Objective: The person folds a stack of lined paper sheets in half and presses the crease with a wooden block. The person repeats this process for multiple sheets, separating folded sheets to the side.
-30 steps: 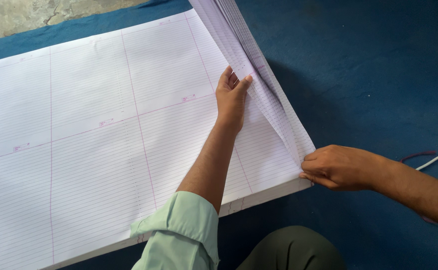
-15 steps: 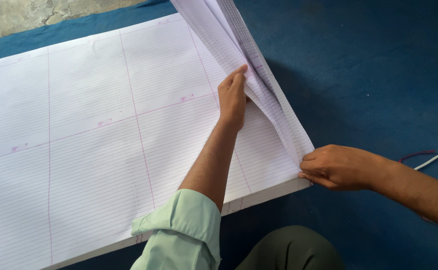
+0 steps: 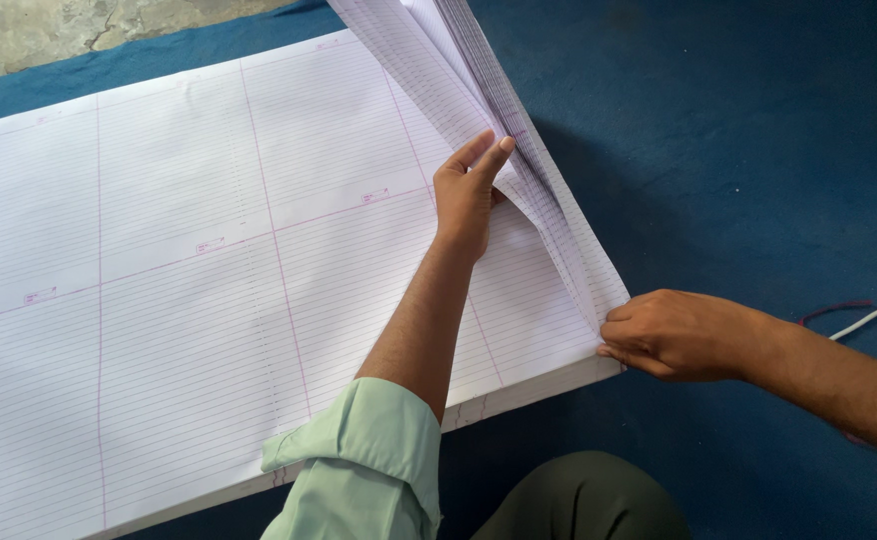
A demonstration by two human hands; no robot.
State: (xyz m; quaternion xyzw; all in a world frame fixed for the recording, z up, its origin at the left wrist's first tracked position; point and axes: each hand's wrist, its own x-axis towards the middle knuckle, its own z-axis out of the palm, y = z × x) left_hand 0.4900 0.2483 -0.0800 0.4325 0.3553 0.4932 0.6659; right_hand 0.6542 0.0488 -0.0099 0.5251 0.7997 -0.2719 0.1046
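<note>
**Ruled Sheet Stack: Hand Positions at the Right Edge**

Blue floor covering (image 3: 759,150) surrounds the work area, with a patch of bare grey concrete floor (image 3: 109,25) visible at the upper left. On the covering lies a large flat stack of white ruled paper sheets with pink margin lines (image 3: 179,270), filling the left and centre of the view.

Near the stack's right side, the left hand (image 3: 467,195), reaching from a pale green cuffed sleeve (image 3: 369,450), is open with fingers extended. It presses against the underside of a fanned bundle of lifted ruled sheets (image 3: 459,70), apparently to keep them raised and separated from the flat stack.

At the lower right corner of the stack, the right hand (image 3: 674,335) is closed in a pinch on the sheet edges, apparently anchoring the corner so the lifted sheets stay aligned. Farther right, a white cable (image 3: 874,318) and a thin red cord (image 3: 839,308) lie on the covering.
</note>
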